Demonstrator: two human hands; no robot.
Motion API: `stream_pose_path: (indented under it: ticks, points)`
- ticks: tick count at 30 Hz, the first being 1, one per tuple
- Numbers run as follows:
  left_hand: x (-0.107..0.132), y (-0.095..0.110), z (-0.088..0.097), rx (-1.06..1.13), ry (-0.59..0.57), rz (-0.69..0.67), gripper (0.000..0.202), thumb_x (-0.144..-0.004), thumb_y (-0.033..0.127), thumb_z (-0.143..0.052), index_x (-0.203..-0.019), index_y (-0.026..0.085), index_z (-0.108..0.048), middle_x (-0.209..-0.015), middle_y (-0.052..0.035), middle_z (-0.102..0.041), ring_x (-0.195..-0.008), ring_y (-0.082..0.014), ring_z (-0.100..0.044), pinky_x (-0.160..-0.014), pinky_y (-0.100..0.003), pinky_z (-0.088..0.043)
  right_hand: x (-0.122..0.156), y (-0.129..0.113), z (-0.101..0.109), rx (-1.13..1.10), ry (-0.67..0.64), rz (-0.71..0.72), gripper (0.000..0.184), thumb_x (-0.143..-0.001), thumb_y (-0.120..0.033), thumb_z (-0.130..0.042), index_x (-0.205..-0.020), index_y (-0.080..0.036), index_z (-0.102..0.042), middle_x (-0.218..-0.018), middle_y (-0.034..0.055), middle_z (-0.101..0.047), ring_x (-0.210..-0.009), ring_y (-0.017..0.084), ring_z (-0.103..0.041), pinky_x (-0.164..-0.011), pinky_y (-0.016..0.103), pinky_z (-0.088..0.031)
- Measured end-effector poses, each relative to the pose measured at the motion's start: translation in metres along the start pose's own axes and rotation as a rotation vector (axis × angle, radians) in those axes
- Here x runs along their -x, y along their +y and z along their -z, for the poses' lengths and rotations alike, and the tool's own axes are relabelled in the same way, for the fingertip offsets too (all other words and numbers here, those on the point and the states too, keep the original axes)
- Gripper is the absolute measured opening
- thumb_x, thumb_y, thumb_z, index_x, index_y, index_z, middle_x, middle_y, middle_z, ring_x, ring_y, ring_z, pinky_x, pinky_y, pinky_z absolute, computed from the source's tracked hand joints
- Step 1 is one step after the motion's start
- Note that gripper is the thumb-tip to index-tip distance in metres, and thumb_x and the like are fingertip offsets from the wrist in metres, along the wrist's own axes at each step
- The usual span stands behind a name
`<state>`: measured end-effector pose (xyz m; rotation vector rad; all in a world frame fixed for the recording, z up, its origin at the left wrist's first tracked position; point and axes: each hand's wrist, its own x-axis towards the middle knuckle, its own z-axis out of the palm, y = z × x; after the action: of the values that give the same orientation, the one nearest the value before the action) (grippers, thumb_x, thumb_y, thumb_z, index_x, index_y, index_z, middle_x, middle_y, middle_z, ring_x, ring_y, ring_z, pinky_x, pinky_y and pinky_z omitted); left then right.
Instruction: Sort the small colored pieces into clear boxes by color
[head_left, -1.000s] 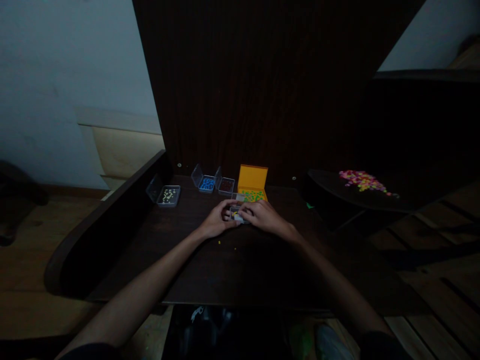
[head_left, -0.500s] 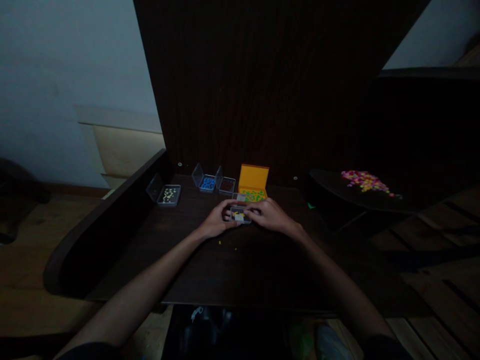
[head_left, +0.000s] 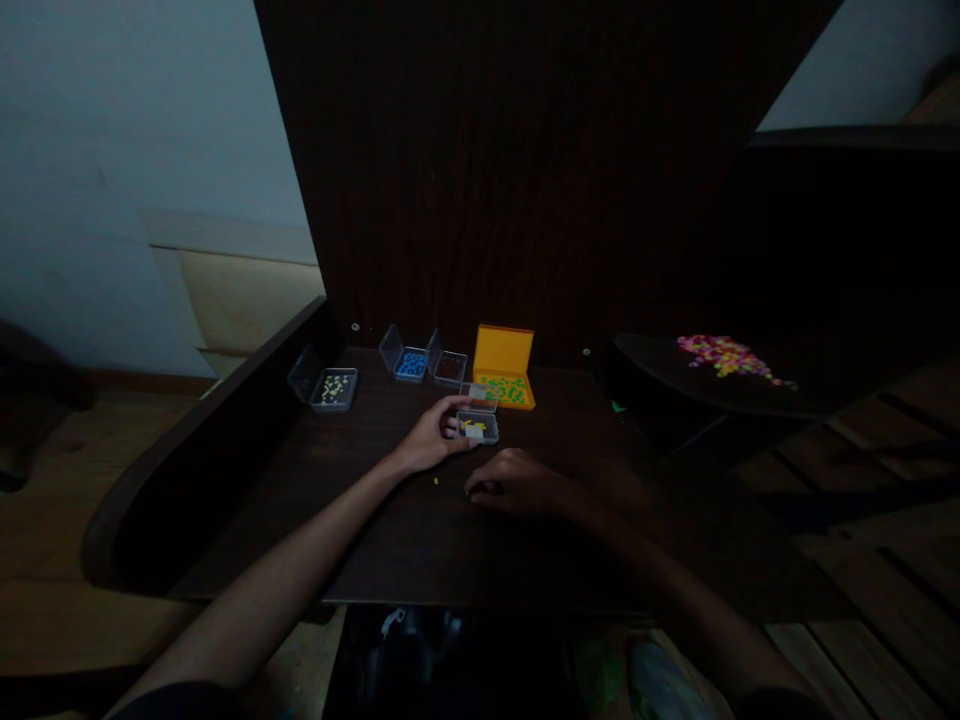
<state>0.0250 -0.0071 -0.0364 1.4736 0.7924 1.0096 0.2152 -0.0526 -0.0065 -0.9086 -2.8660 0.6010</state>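
My left hand (head_left: 435, 436) curls around the left side of a small clear plastic box (head_left: 487, 436), thumb at its front and fingers behind. Yellow pieces and a white label show in this box, and its lid stands open at the back. Nearer me, my right hand (head_left: 514, 483) rests low over the table with fingers bent, thumb and forefinger pinched together at a tiny pale bead (head_left: 466, 491). The bead is mostly covered by the fingertips. Left of it, one loose yellow bead (head_left: 436, 482) lies on the dark tabletop.
Behind stand an open orange box (head_left: 505, 350) with green pieces, a clear box of blue pieces (head_left: 411, 364) and one of dark pieces (head_left: 450, 368). A box of pale pieces (head_left: 334, 389) sits left. Colourful beads (head_left: 727, 358) are heaped on a right-hand ledge. A raised side panel (head_left: 202, 445) borders the left.
My right hand has left the clear box and come down towards me, onto the spot where a tiny bead lay. My left hand stays at the box.
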Motion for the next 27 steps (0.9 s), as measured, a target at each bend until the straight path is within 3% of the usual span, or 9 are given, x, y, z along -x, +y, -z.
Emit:
stream_pose_path:
  ticks: [8,13,19,27]
  points:
    - [0.001,0.002,-0.001,0.01,0.009,0.003,0.066,-0.058,0.019,-0.079,-0.117,0.017,-0.05,-0.116,-0.0099,-0.057,-0.079,-0.011,-0.058,-0.07,-0.028,-0.05,-0.007,-0.006,0.0,0.018,-0.006,-0.012,0.014,-0.086,-0.024,-0.054,-0.089,-0.02,-0.067,-0.071,-0.0011,-0.065,-0.062,0.01,-0.054,-0.06,0.021,-0.032]
    - [0.0,0.002,0.001,0.005,-0.009,-0.021,0.066,-0.059,0.019,-0.078,-0.119,0.017,-0.05,-0.114,-0.0095,-0.058,-0.079,-0.0111,-0.058,-0.069,-0.025,-0.049,-0.008,-0.007,0.018,-0.019,0.051,-0.032,0.014,-0.087,-0.025,-0.052,-0.09,-0.018,-0.064,-0.065,-0.0036,-0.056,-0.056,0.008,-0.046,-0.056,0.02,-0.029]
    - [0.002,0.002,-0.001,0.026,-0.035,-0.024,0.065,-0.06,0.021,-0.079,-0.119,0.018,-0.05,-0.116,-0.0105,-0.056,-0.08,-0.0117,-0.058,-0.072,-0.028,-0.05,-0.014,0.008,0.046,-0.008,0.222,-0.102,0.014,-0.087,-0.024,-0.053,-0.093,-0.016,-0.062,-0.066,-0.0024,-0.054,-0.057,0.009,-0.044,-0.056,0.021,-0.03]
    - [0.002,0.003,-0.002,0.035,-0.056,-0.018,0.065,-0.061,0.019,-0.078,-0.12,0.018,-0.049,-0.114,-0.0094,-0.057,-0.082,-0.0122,-0.058,-0.074,-0.03,-0.05,-0.025,0.022,0.049,-0.029,0.215,-0.132,0.011,-0.085,-0.021,-0.055,-0.091,-0.015,-0.063,-0.065,-0.0029,-0.052,-0.059,0.009,-0.045,-0.057,0.021,-0.03]
